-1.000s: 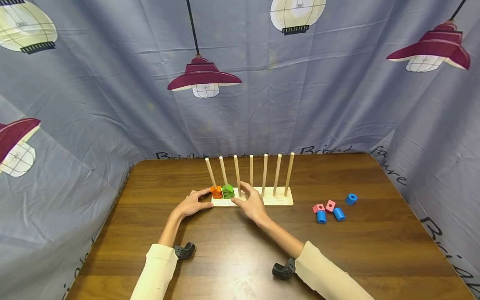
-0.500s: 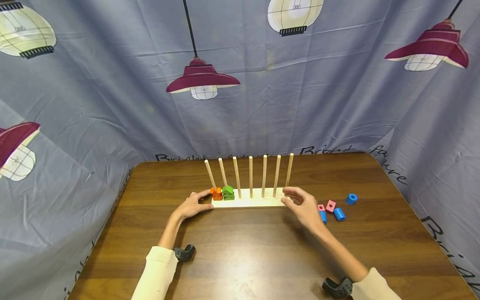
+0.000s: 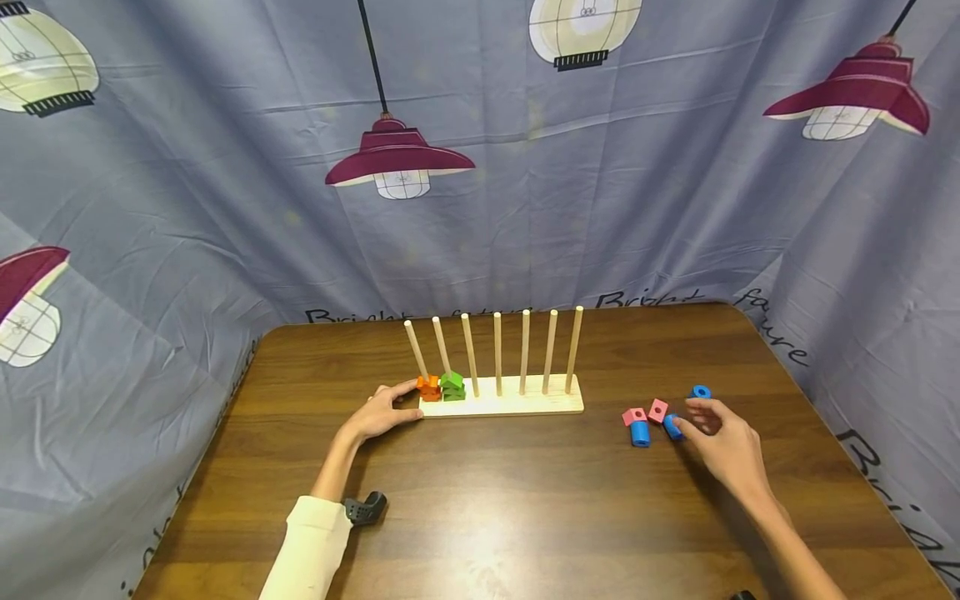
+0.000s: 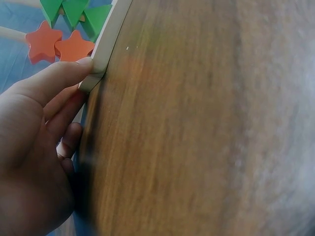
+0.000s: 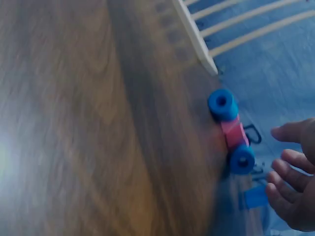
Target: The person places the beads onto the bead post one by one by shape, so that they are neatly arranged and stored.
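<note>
Clock face as in the head view, 12 o'clock at the far edge.

Wooden peg rack (image 3: pixel 517 406): pale base, seven rods (image 3: pixel 498 354) in one row; position, 12 o'clock on the table. Orange star pieces (image 3: pixel 429 388) on the 9 o'clock rod; green tree pieces (image 3: pixel 452 387) on the next.

Left hand (image 3: pixel 378 412): at the rack's 9 o'clock end; narrow hold on the base end, thumb on the near corner, fingers about the far side.

Right hand (image 3: pixel 731 454): at 3 o'clock, near the loose pieces; thumb and fingers apart, moderately wide, nothing held. Contact with the nearest cylinder not determinable.

Blue cylinders (image 3: pixel 640 434), three, and pink blocks (image 3: pixel 634 416), two, bored: loose group, rack's 3 to 4 o'clock.

Table (image 3: pixel 480 492): brown wood grain, banded 9 to 3 o'clock; rounded corners at 11 and 1; bright glare at 6.

Curtain (image 3: pixel 495 250): grey-blue, creased, from 9 through 12 to 3 o'clock. Printed maroon lamps (image 3: pixel 400 158) at 10, 11 and 1; pale lanterns (image 3: pixel 583 32) at 10 and 12. Dark script lettering (image 3: pixel 648 297) along the table's 12 o'clock edge, partly hidden.

Cream sleeve (image 3: pixel 306 537) and black wrist device (image 3: pixel 366 508) at 7 o'clock.
</note>
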`<action>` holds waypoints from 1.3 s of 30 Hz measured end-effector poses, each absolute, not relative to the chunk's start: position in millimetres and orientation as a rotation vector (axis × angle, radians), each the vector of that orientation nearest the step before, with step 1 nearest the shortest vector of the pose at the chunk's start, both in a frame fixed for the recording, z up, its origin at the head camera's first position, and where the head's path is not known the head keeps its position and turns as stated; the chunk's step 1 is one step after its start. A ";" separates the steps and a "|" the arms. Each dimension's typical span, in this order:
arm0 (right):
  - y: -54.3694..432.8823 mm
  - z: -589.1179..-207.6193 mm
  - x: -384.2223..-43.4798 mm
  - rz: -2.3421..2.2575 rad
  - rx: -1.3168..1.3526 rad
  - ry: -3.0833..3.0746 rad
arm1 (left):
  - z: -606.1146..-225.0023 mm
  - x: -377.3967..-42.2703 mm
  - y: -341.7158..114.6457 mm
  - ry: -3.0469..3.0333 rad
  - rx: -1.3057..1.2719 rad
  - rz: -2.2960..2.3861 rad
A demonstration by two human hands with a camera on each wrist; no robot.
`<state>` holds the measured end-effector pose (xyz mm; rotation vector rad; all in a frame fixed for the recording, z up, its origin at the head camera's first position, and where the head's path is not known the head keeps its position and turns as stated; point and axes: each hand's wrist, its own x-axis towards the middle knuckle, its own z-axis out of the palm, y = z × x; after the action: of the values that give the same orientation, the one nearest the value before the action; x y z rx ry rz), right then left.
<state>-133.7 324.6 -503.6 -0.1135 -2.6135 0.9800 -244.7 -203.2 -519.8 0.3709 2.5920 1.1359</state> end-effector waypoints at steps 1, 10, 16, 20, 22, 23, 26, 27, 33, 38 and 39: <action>328.3 -504.9 -133.3 0.978 -0.124 -2.637 | -519.7 -245.1 -203.1 2.594 0.374 1.136; 336.9 -513.9 -137.1 1.010 -0.084 -2.817 | -518.8 -244.3 -203.5 2.608 0.384 1.135; 335.6 -516.8 -139.5 0.999 -0.054 -2.849 | -520.8 -243.5 -203.9 2.614 0.388 1.135; 336.5 -517.6 -138.9 0.976 -0.065 -2.853 | -519.5 -243.2 -202.7 2.609 0.380 1.144; 337.1 -516.4 -138.2 0.956 -0.076 -2.843 | -519.3 -243.3 -202.5 2.611 0.385 1.143; 337.2 -515.5 -137.8 0.937 -0.080 -2.838 | -519.1 -243.3 -202.7 2.614 0.391 1.137; 335.9 -510.7 -136.1 0.873 -0.076 -2.807 | -519.1 -243.9 -203.0 2.616 0.392 1.130; 334.5 -508.0 -136.0 0.859 -0.064 -2.794 | -519.2 -244.0 -203.2 2.618 0.393 1.126; 314.0 -485.4 -139.0 0.861 0.064 -2.626 | -520.1 -245.1 -203.7 2.622 0.401 1.124; 285.1 -465.7 -146.0 0.941 0.161 -2.496 | -520.2 -245.0 -203.3 2.624 0.408 1.122; 278.8 -462.3 -148.0 0.963 0.180 -2.478 | -520.6 -245.2 -203.3 2.624 0.408 1.122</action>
<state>-148.0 278.8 -462.3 0.1798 -2.4782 0.9630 -245.2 -203.3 -520.6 0.4079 2.6244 1.1220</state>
